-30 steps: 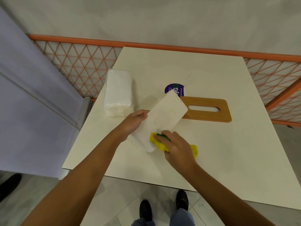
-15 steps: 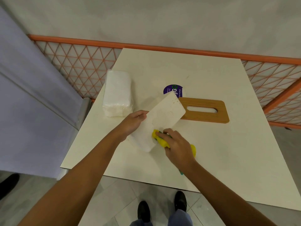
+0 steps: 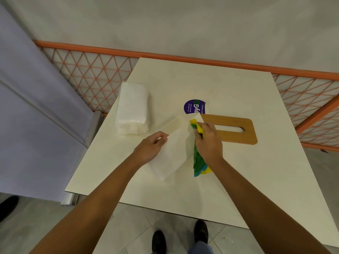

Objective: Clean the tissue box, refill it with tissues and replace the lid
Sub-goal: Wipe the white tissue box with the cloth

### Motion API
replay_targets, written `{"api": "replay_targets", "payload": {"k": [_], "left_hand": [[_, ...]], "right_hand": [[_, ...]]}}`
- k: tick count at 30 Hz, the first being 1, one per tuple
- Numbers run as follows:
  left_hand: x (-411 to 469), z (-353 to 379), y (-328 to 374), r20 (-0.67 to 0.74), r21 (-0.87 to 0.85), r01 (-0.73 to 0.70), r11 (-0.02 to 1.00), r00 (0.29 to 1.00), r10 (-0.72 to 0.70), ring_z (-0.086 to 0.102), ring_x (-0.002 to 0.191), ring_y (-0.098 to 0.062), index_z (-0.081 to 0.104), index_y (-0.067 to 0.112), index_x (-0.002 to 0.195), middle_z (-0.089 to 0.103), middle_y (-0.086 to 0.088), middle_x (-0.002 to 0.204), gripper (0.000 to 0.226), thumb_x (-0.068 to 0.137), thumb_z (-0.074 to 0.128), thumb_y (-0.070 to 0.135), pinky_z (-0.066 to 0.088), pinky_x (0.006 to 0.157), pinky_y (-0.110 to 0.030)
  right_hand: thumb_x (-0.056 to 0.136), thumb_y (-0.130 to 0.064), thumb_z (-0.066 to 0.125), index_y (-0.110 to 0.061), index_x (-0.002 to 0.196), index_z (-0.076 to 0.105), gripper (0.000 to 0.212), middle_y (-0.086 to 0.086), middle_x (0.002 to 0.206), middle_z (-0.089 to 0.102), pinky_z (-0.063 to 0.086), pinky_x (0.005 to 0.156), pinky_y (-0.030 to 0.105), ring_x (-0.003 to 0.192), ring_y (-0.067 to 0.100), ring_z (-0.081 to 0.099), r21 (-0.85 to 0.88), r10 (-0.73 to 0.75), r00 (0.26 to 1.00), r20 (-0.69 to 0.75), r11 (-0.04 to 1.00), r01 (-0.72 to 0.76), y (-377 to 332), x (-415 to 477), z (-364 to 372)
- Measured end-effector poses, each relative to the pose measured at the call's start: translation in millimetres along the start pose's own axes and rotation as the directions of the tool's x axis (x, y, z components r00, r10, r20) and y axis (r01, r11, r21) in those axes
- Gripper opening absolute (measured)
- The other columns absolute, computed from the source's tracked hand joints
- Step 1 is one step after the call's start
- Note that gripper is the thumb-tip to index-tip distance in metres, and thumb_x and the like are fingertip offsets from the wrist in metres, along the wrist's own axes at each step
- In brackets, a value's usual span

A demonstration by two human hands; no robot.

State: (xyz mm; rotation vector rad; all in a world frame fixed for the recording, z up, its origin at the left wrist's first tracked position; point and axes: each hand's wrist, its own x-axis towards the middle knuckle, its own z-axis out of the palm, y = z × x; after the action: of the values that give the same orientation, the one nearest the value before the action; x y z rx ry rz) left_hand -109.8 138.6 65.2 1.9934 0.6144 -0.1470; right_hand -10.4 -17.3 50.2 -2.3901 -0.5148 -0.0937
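Note:
A white tissue box point(image 3: 174, 153) lies diagonally in the middle of the cream table point(image 3: 238, 180). My left hand point(image 3: 152, 146) grips its left long edge. My right hand point(image 3: 208, 142) holds a yellow and green cloth point(image 3: 198, 158) bunched against the box's far right end, with the cloth's tail hanging down along the box's right side. The wooden lid point(image 3: 236, 128) with an oval slot lies flat just right of the box. A pack of white tissues point(image 3: 133, 108) sits at the table's left edge.
A round purple sticker point(image 3: 194, 107) is on the table behind the box. An orange lattice railing point(image 3: 91, 77) runs behind and left of the table. A grey partition point(image 3: 27, 107) stands at the left. Dark shoes point(image 3: 159, 241) show on the tiled floor below.
My right hand has moved the cloth from the box's near end up along it to the far end. My left hand has stayed on the box's left edge.

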Motion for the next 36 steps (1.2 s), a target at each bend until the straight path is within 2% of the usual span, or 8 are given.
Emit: {"api": "replay_targets", "payload": {"k": [5, 11, 17, 21, 25, 27, 32, 36], "left_hand": [[3.2, 3.0, -4.8, -0.040, 0.038, -0.017, 0.999, 0.999, 0.019, 0.048, 0.074, -0.016, 0.052, 0.044, 0.081, 0.055, 0.005, 0.076, 0.016, 0.094, 0.044, 0.043, 0.037, 0.076, -0.031], [3.0, 4.7, -3.6, -0.036, 0.002, -0.042, 0.999, 0.998, 0.043, 0.042, 0.066, -0.014, 0.056, 0.037, 0.084, 0.049, -0.003, 0.071, 0.015, 0.094, 0.047, 0.041, 0.033, 0.066, -0.026], [5.4, 4.9, -4.2, -0.058, 0.004, -0.034, 0.999, 0.998, 0.034, 0.041, 0.060, -0.012, 0.055, 0.038, 0.077, 0.047, 0.009, 0.055, 0.017, 0.093, 0.048, 0.044, 0.032, 0.066, -0.028], [5.7, 4.1, -2.6, -0.041, -0.024, -0.039, 0.999, 0.998, 0.038, 0.042, 0.067, -0.015, 0.054, 0.038, 0.076, 0.048, -0.003, 0.070, 0.018, 0.093, 0.049, 0.043, 0.034, 0.067, -0.027], [4.8, 6.3, -2.8, -0.046, -0.018, -0.048, 0.999, 0.998, 0.047, 0.040, 0.066, -0.015, 0.054, 0.038, 0.075, 0.045, -0.004, 0.071, 0.019, 0.093, 0.048, 0.042, 0.033, 0.067, -0.028], [4.3, 7.6, -2.1, -0.044, -0.011, -0.063, 0.998, 0.997, 0.062, 0.040, 0.065, -0.015, 0.053, 0.039, 0.075, 0.045, -0.004, 0.070, 0.019, 0.093, 0.047, 0.042, 0.033, 0.067, -0.029], [7.2, 6.0, -4.3, -0.053, 0.027, -0.066, 0.997, 0.996, 0.067, 0.046, 0.069, -0.015, 0.052, 0.041, 0.075, 0.050, 0.005, 0.067, 0.019, 0.094, 0.047, 0.043, 0.036, 0.071, -0.029], [7.8, 5.7, -4.3, -0.041, 0.020, -0.079, 0.997, 0.996, 0.079, 0.046, 0.068, -0.014, 0.053, 0.040, 0.076, 0.049, 0.003, 0.067, 0.019, 0.094, 0.047, 0.042, 0.037, 0.071, -0.028]], "right_hand": [[0.081, -0.009, 0.054, -0.010, 0.118, 0.063, 0.038, 0.012, 0.105, 0.061, 0.048, 0.056, 0.030, 0.088, 0.030, 0.062, -0.100, -0.273, 0.962, 0.012, 0.957, 0.273, -9.6, -14.3, 7.8], [0.091, -0.010, 0.051, -0.007, 0.123, 0.056, 0.033, 0.010, 0.125, 0.052, 0.043, 0.068, 0.030, 0.098, 0.032, 0.059, -0.039, 0.034, 0.998, -0.054, 0.999, -0.036, 6.0, 14.9, 2.1], [0.085, -0.004, 0.056, -0.009, 0.123, 0.059, 0.039, 0.014, 0.114, 0.058, 0.045, 0.063, 0.030, 0.088, 0.032, 0.060, -0.078, -0.187, 0.982, 0.005, 0.979, 0.187, -0.1, 6.6, 4.0], [0.093, -0.013, 0.048, -0.002, 0.117, 0.057, 0.028, 0.012, 0.122, 0.053, 0.039, 0.067, 0.028, 0.093, 0.032, 0.058, -0.021, 0.103, 0.994, -0.028, 0.994, -0.104, 10.3, 23.2, -1.3], [0.093, -0.013, 0.047, -0.001, 0.112, 0.057, 0.025, 0.013, 0.119, 0.053, 0.040, 0.068, 0.030, 0.095, 0.032, 0.056, 0.007, 0.192, 0.981, -0.006, 0.981, -0.192, 13.0, 15.1, -1.9], [0.092, -0.011, 0.047, -0.004, 0.118, 0.056, 0.028, 0.011, 0.120, 0.051, 0.043, 0.069, 0.032, 0.100, 0.031, 0.056, -0.024, 0.176, 0.984, -0.009, 0.984, -0.176, 7.5, 4.6, -0.5], [0.086, -0.005, 0.054, -0.012, 0.132, 0.051, 0.047, 0.010, 0.121, 0.053, 0.048, 0.070, 0.032, 0.100, 0.028, 0.056, -0.069, -0.094, 0.993, 0.067, 0.993, 0.098, 3.2, -27.6, 10.7], [0.091, -0.008, 0.049, -0.007, 0.124, 0.055, 0.033, 0.009, 0.122, 0.053, 0.044, 0.070, 0.030, 0.097, 0.029, 0.058, 0.042, 0.183, 0.983, -0.031, 0.983, -0.181, 26.4, -15.3, 5.9]]}}
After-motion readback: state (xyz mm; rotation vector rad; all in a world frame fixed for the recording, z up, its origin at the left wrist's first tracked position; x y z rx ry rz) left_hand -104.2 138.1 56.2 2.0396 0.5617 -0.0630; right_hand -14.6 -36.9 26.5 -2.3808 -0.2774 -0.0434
